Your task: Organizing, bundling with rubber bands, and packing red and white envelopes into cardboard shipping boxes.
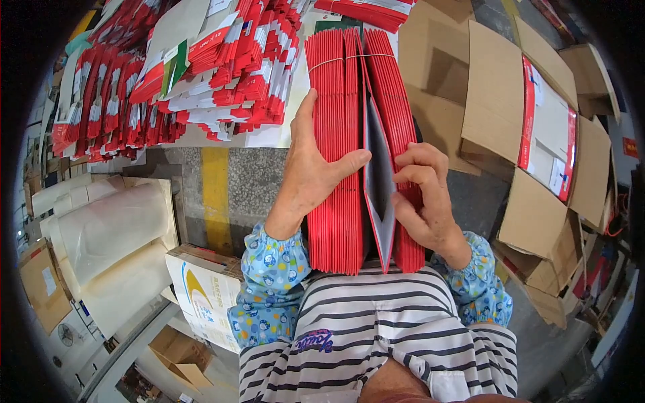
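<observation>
A thick bundle of red folded card folders [334, 221] stands on edge in front of my body, its folds facing up. My left hand [302, 171] is closed around its left side, the thumb laid over the top edges. Near the far end, a thin pale band [326, 64] crosses the bundle. A gap parts it right of the middle, where one folder [380, 168] stands spread and shows its grey-white inside. My right hand [430, 201] grips the right-hand part [388, 87] with bent fingers, the fingertips at the gap. Its underside is hidden.
Heaps of red and white folders [235, 80] cover the table at the far left. On the right stands an open cardboard box [494, 101] with red and white folders in it. A stack of pale sheets [114, 235] lies at the left, beside a printed white carton [205, 289].
</observation>
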`<control>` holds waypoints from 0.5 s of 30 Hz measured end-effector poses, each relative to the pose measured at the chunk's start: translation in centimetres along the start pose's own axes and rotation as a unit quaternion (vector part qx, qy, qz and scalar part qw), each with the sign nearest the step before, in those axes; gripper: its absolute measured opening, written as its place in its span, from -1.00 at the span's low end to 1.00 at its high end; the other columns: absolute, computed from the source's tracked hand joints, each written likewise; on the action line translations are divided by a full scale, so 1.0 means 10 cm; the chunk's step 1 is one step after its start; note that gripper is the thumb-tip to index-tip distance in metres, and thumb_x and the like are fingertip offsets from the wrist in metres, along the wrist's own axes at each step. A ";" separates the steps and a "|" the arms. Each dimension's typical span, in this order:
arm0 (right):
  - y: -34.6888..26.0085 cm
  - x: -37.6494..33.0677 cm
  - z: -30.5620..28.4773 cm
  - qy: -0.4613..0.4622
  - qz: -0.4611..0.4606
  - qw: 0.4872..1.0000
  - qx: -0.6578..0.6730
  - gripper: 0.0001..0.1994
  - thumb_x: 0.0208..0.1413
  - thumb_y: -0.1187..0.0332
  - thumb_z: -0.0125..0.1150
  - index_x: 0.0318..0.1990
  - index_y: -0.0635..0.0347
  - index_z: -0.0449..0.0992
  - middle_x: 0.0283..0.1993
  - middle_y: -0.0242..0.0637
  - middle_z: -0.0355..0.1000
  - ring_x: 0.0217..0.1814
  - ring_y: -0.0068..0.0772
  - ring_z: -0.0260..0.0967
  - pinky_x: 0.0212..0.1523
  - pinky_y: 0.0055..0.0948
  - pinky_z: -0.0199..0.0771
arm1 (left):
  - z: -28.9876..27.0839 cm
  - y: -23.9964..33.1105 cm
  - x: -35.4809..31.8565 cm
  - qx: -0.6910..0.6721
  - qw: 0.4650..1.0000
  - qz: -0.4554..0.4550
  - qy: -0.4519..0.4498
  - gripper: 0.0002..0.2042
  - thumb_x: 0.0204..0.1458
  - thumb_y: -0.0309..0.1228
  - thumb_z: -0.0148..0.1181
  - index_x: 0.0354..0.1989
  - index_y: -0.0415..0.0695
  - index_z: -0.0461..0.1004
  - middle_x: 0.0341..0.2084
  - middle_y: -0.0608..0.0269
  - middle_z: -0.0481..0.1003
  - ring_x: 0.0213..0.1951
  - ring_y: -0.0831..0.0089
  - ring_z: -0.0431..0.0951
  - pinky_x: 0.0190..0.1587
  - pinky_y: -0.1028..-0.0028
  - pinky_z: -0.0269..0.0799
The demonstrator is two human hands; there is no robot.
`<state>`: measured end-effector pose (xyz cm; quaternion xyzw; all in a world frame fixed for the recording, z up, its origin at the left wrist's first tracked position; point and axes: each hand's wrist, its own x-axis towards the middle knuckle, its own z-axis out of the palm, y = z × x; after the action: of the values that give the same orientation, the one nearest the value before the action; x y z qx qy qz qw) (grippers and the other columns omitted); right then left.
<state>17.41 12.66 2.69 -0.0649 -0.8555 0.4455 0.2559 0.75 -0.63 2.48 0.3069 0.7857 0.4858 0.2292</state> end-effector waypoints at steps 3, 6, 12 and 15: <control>-0.02 0.02 -0.04 -0.012 -0.007 1.000 0.009 -0.70 -0.24 0.61 0.15 -0.24 0.16 0.43 -0.19 -0.24 0.44 0.13 -0.01 0.23 0.20 -0.12 0.10 | -0.01 -0.01 -0.01 0.001 1.000 0.003 0.002 0.04 -0.23 -0.28 0.51 0.39 -0.21 -0.10 0.29 -0.11 0.08 0.31 0.17 0.13 0.34 0.27 0.03; -0.01 0.04 -0.07 -0.049 0.005 0.998 -0.039 -0.74 -0.22 0.59 0.16 -0.27 0.15 0.45 -0.28 -0.27 0.45 0.11 -0.01 0.24 0.19 -0.12 0.11 | -0.02 -0.01 0.00 -0.021 1.000 0.001 -0.004 0.04 -0.23 -0.30 0.50 0.39 -0.20 -0.11 0.31 -0.11 0.06 0.33 0.17 0.10 0.35 0.26 0.01; -0.16 0.13 0.01 -0.048 -0.015 0.994 -0.098 -0.69 -0.19 0.32 0.41 -0.24 0.11 0.50 -0.29 -0.30 0.41 0.11 -0.04 0.19 0.15 -0.13 0.09 | 0.01 0.02 0.00 0.029 0.999 0.015 0.007 0.05 -0.24 -0.25 0.51 0.39 -0.22 -0.11 0.29 -0.13 0.09 0.32 0.15 0.12 0.34 0.27 0.04; -0.14 0.12 0.06 -0.055 -0.008 0.995 -0.080 -0.71 -0.19 0.36 0.39 -0.25 0.11 0.50 -0.21 -0.30 0.40 0.13 -0.05 0.18 0.16 -0.13 0.09 | -0.01 -0.01 -0.01 0.003 1.000 -0.007 0.007 0.08 -0.26 -0.18 0.53 0.38 -0.22 -0.11 0.28 -0.14 0.10 0.30 0.15 0.15 0.33 0.26 0.07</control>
<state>16.24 11.84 4.01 -0.0539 -0.9017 0.3764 0.2057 0.77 -0.80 2.40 0.2986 0.7910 0.4837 0.2263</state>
